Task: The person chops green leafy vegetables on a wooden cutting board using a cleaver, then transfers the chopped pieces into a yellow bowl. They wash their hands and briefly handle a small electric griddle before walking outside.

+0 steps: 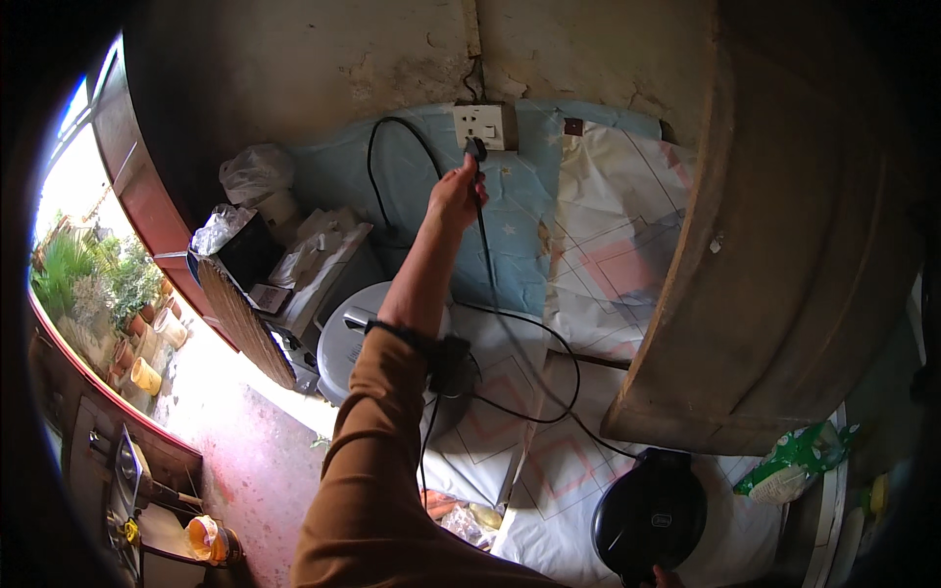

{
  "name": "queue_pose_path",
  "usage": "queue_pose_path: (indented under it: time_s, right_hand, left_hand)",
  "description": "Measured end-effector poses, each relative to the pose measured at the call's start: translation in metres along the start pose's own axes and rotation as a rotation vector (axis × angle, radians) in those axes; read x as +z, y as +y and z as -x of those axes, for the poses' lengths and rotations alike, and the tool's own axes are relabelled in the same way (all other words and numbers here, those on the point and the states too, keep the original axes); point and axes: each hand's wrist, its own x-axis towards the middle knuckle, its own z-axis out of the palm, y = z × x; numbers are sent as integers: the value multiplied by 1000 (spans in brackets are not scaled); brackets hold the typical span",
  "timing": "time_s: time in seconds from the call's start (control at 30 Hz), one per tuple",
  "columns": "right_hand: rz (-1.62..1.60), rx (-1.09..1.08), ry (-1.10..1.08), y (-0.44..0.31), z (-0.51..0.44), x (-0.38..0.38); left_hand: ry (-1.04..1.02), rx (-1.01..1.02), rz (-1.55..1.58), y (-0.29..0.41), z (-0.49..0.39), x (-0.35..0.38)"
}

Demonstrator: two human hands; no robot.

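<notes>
At the wall, my left hand [459,192] grips a black power plug [476,149] against the lower part of a white socket box [481,123]. How far the plug's pins sit in the socket is hidden. From the plug a black cord [491,272] hangs down and runs to a round black appliance [650,514] with a closed lid, on a sheet-covered surface [566,470]. Only some fingers of my right hand [667,577] show at the bottom edge, by the appliance's front handle; their grip is not clear.
Left of my arm stand a grey-lidded pot [345,338] and a cluttered box-like unit [323,272]. A second black cable [375,158] loops by the wall. A large brown panel [764,242] overhangs the right side, above a green packet [798,463]. An open doorway [95,294] shows potted plants.
</notes>
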Motion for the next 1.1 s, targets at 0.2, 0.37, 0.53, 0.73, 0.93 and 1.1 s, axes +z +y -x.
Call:
queue_pose_path:
  time_s: [0.2, 0.37, 0.53, 0.73, 0.93, 1.1]
  right_hand:
    - [33, 44, 64, -6, 13, -9]
    - [139, 113, 147, 15, 46, -6]
    - [162, 120, 107, 17, 54, -5]
    - [160, 122, 132, 25, 37, 16]
    - [-169, 124, 86, 40, -2, 70]
    - [319, -96, 11, 30, -34, 109]
  left_hand:
    - [319, 74, -44, -8, -57, -12]
    - [257, 220, 114, -23, -73, -21]
    - [249, 330, 151, -27, -72, -13]
    - [-111, 492, -56, -22, -102, -56]
    - [-307, 84, 313, 0, -147, -79]
    - [12, -307, 1800, 30, -151, -72]
